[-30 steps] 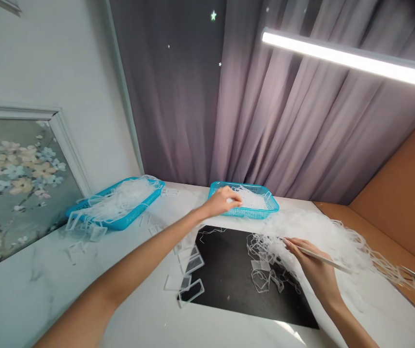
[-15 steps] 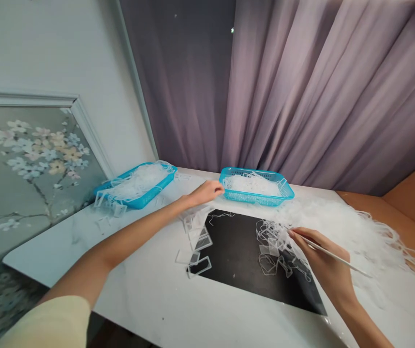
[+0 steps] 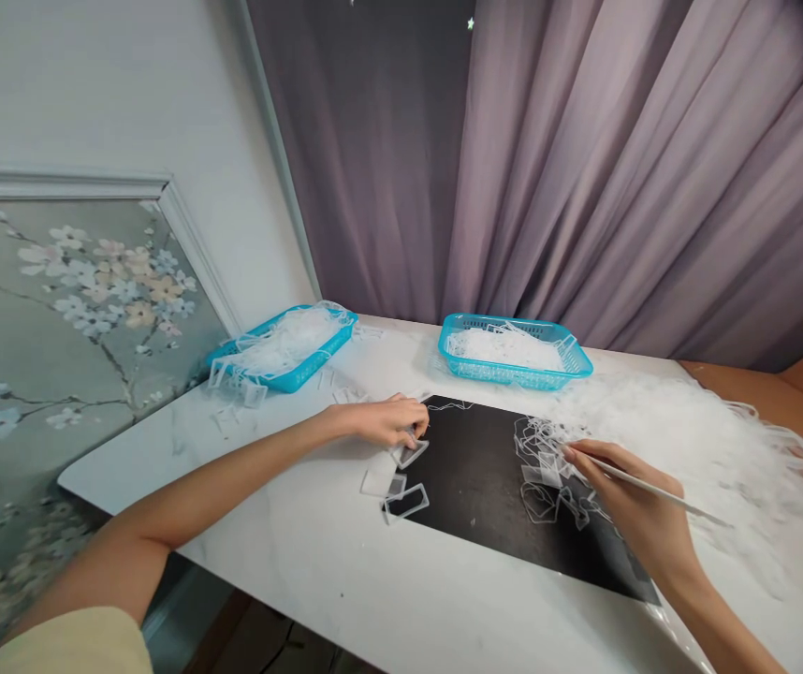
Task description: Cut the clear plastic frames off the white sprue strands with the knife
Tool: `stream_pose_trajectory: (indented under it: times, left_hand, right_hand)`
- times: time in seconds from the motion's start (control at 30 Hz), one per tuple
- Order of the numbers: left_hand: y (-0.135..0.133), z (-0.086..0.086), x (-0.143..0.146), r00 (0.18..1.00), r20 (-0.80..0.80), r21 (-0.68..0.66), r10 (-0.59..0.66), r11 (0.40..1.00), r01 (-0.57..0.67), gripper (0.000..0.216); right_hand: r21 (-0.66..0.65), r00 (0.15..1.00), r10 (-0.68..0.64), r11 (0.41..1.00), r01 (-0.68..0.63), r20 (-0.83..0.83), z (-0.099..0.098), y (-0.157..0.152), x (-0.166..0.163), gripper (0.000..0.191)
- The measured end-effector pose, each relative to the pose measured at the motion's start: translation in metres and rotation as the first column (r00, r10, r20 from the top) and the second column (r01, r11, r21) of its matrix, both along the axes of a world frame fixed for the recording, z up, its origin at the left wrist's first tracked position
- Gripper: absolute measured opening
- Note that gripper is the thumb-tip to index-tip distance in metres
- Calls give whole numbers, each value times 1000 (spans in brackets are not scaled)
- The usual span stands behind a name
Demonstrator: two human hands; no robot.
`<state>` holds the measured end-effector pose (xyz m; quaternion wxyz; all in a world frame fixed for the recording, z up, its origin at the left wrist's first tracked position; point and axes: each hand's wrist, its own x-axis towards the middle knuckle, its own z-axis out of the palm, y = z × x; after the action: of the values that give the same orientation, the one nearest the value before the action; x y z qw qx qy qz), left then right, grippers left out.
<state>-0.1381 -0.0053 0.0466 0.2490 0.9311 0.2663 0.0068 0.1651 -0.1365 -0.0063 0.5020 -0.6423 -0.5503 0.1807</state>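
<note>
My left hand (image 3: 394, 421) is down at the left edge of a black mat (image 3: 472, 477), fingers bent together over a small pile of clear rectangular plastic frames (image 3: 407, 504). Its fingertips touch the upper frames; what lies between them is hidden. Across the mat, my right hand (image 3: 636, 496) grips a slender white stick-like tool (image 3: 644, 482) like a pen. The tool's front end is hidden at the fingers, beside a tangle of clear plastic loops and outlines (image 3: 542, 463) on the mat's right part.
At the back stands a blue basket (image 3: 518, 377) filled with whitish clear pieces. Another blue basket (image 3: 303, 370), heaped over its rim, is at the back left. A large pile of clear strips (image 3: 696, 449) covers the white table's (image 3: 289, 552) right side. Curtains hang behind.
My left hand has moved down and toward me, from near the back basket onto the frames. My right hand keeps its grip beside the tangle. The view has shifted slightly.
</note>
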Motion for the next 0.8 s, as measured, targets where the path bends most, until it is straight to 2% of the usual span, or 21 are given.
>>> stream_pose_trajectory:
  times: [0.13, 0.23, 0.3, 0.37, 0.43, 0.5, 0.57, 0.7, 0.8]
  left_hand:
    - [11, 27, -4, 982, 122, 27, 143, 989, -148, 8]
    - [18, 54, -9, 917, 293, 97, 271, 945, -311, 18]
    - [19, 68, -11, 874, 372, 118, 313, 918, -379, 18]
    - [19, 76, -9, 837, 435, 125, 331, 899, -420, 17]
    - [15, 77, -4, 799, 497, 120, 337, 886, -448, 16]
    - [9, 75, 3, 762, 555, 102, 333, 882, -460, 15]
    - [-1, 76, 13, 734, 598, 74, 322, 890, -450, 14]
    - [-30, 87, 36, 697, 658, 26, 286, 916, -401, 13]
    - [-51, 94, 54, 677, 676, -100, 292, 946, -308, 12]
  right_hand:
    - [-31, 999, -31, 999, 30, -38, 4, -3, 0, 30]
    - [-41, 994, -62, 997, 58, -93, 10, -5, -2, 32]
    - [-58, 990, -69, 996, 62, -127, 14, -6, -4, 33]
    - [-105, 984, -71, 993, 54, -166, 17, -6, -5, 33]
    - [-173, 959, -72, 985, 24, -273, 16, -4, -4, 30]
    - [-195, 883, -34, 979, -66, -468, 13, -1, -2, 27]
    - [-149, 772, 47, 972, -181, -634, 10, 2, 0, 25]
    - [-56, 650, 196, 937, -346, -734, 18, 2, -1, 26]
    - [57, 480, 345, 853, -519, -807, 30, -5, -6, 20]
